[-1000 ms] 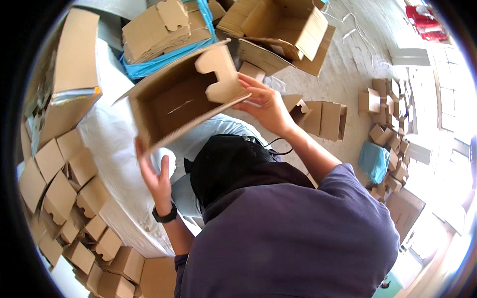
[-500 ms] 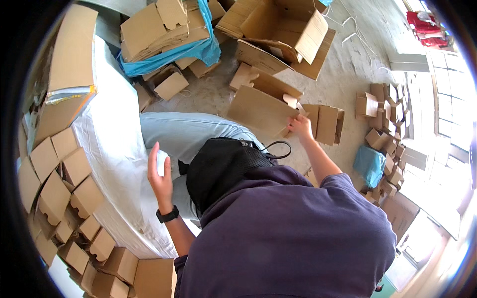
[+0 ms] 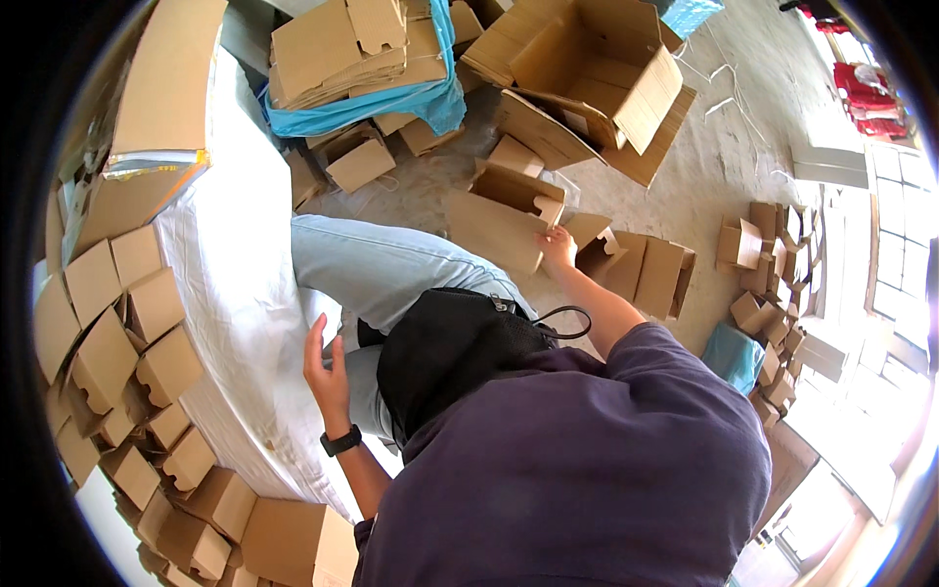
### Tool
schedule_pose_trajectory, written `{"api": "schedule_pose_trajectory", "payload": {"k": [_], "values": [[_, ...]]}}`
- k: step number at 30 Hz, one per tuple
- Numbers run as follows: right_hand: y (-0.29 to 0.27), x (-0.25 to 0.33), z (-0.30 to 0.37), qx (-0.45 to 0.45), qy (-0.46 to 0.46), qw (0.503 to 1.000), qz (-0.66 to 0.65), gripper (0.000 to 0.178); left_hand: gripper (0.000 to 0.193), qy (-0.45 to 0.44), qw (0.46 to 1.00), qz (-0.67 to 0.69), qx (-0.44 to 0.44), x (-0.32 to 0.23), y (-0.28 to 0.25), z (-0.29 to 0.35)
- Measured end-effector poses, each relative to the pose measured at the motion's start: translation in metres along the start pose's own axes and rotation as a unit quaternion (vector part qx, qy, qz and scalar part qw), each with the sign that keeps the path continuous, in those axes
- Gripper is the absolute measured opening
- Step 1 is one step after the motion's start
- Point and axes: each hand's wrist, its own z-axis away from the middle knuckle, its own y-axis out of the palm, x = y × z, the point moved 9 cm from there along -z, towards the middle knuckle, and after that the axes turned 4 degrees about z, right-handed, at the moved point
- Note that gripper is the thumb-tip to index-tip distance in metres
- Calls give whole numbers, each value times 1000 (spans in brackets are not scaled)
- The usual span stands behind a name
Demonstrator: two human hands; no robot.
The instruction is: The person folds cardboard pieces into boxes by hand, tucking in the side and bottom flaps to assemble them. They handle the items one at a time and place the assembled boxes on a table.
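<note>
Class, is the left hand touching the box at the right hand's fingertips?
Apart: the head view shows a jeans leg between the left hand and that box.

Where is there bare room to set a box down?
Bare floor lies between the big open box and the right pile of boxes. The white sheet also shows a bare stretch between the left stack of boxes and the jeans. It is crowded around the right hand and held box: other boxes sit close.

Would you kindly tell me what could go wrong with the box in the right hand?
The right hand grips the open brown cardboard box near one edge only, so it may tilt or slip. It might also bump the tan, notched cardboard carton just right of that hand.
</note>
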Motion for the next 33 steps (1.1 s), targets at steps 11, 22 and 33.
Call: {"api": "schedule_pose_trajectory", "payload": {"k": [11, 22, 33], "values": [[24, 24, -97, -113, 90, 985, -90, 14, 33, -87, 996, -18, -29, 13, -5, 33], [78, -16, -94, -16, 215, 953, -212, 38, 36, -130, 991, -33, 0, 11, 13, 46], [43, -100, -67, -229, 169, 957, -56, 40, 38, -124, 989, -48, 64, -19, 34, 15]]}}
